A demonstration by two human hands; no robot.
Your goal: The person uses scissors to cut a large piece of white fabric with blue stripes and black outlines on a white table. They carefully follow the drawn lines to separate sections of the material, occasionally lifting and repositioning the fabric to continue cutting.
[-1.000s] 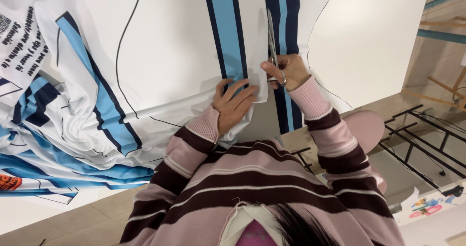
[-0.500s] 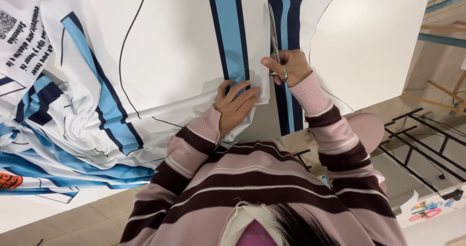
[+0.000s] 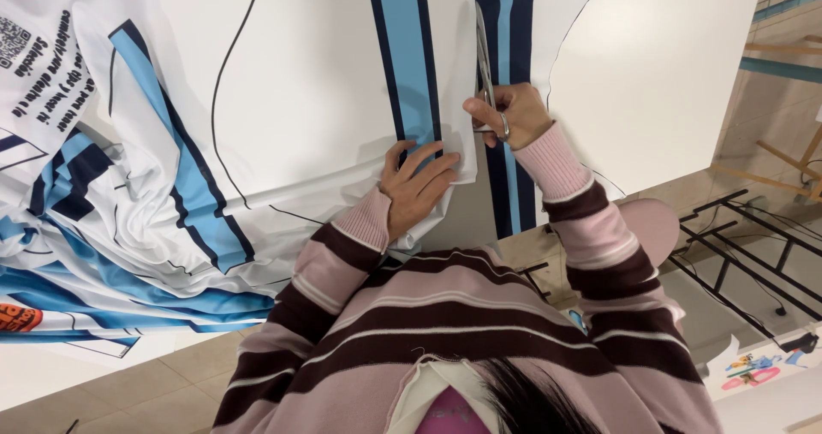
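A large white fabric sheet (image 3: 317, 83) printed with light-blue and navy stripes lies over a white table (image 3: 668, 66). My right hand (image 3: 507, 114) grips a pair of scissors (image 3: 484, 53), blades pointing away from me along a cut between two striped bands. My left hand (image 3: 418, 186) lies flat, fingers spread, on the near edge of the light-blue stripe just left of the cut. Both arms wear a pink and dark-brown striped sweater.
Bunched printed fabric (image 3: 103, 220) hangs over the table's left side. A black metal rack (image 3: 753, 263) stands on the tiled floor at the right, with wooden legs (image 3: 788, 156) beyond it. Small colourful items (image 3: 753, 370) lie at the lower right.
My right hand and the scissors have moved a little farther away from me along the cut. The left hand stays flat on the same spot of fabric.
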